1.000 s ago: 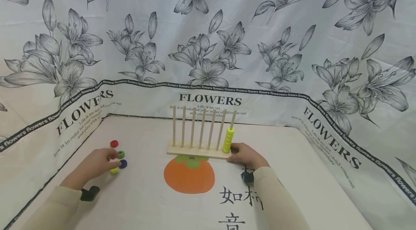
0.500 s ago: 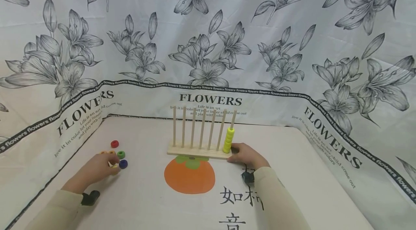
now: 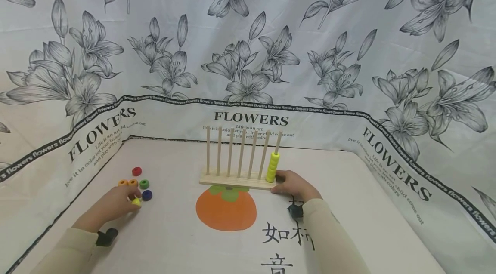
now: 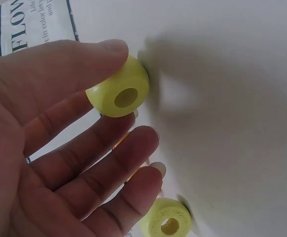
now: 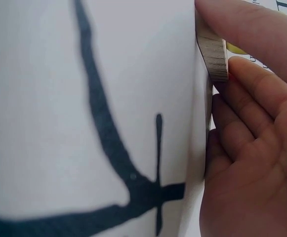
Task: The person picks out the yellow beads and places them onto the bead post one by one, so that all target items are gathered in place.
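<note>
My left hand (image 3: 108,206) pinches a yellow bead (image 3: 136,201) between thumb and forefinger, low over the table at the left. In the left wrist view that bead (image 4: 133,75) shows its hole; a second yellow bead (image 4: 156,216) lies below the other fingers. My right hand (image 3: 297,186) grips the right end of a wooden base (image 3: 232,180) with a row of upright pegs. Yellow beads (image 3: 272,167) are stacked on the rightmost peg; the other pegs are bare. In the right wrist view, thumb and fingers hold the base's end (image 5: 216,59).
Near my left hand lie a red bead (image 3: 137,171), a green bead (image 3: 144,184), a blue bead (image 3: 147,195) and two orange beads (image 3: 133,183). The cloth has a printed persimmon (image 3: 226,208). A flowered curtain (image 3: 248,72) closes off the back and sides.
My left hand has drawn slightly toward me and now pinches the yellow bead. The orange beads, hidden behind that hand a second ago, show. My right hand has stayed at the base.
</note>
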